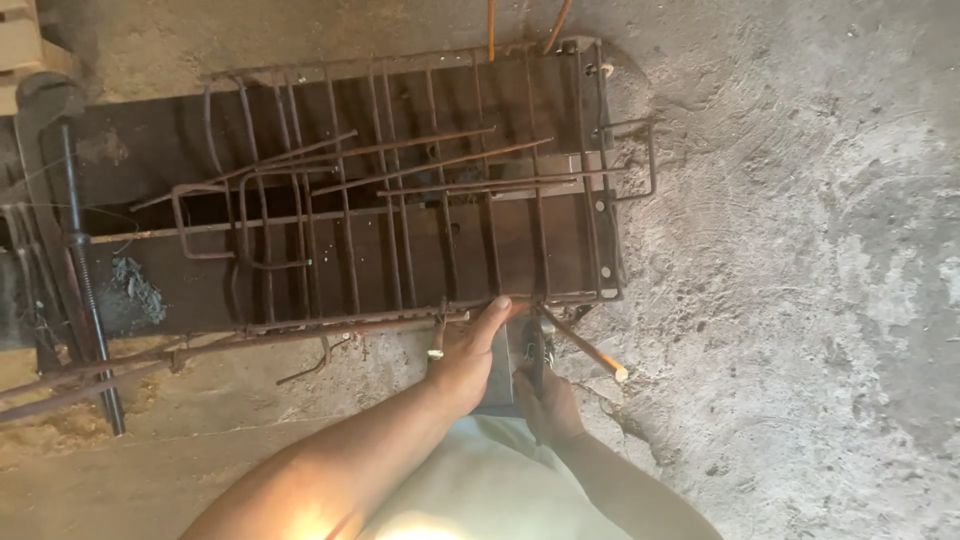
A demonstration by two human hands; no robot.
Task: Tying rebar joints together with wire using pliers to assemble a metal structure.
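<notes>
Here, tying step in hand: left hand (468,352) presses near rail of rebar cage (400,190), fingers clamped on bar. Right hand (545,400) grips dark tool (536,352) at joint (tool kind unclear). Cage lies on dark surface (130,150) above concrete floor (800,250). Next move likely calls for steady twist, cage held still.

no packages, no labels, no signs, no screens in view, nothing printed or boxed anywhere around the rusty rebar frame (400,190), just bare metal and concrete floor (800,250)
</notes>
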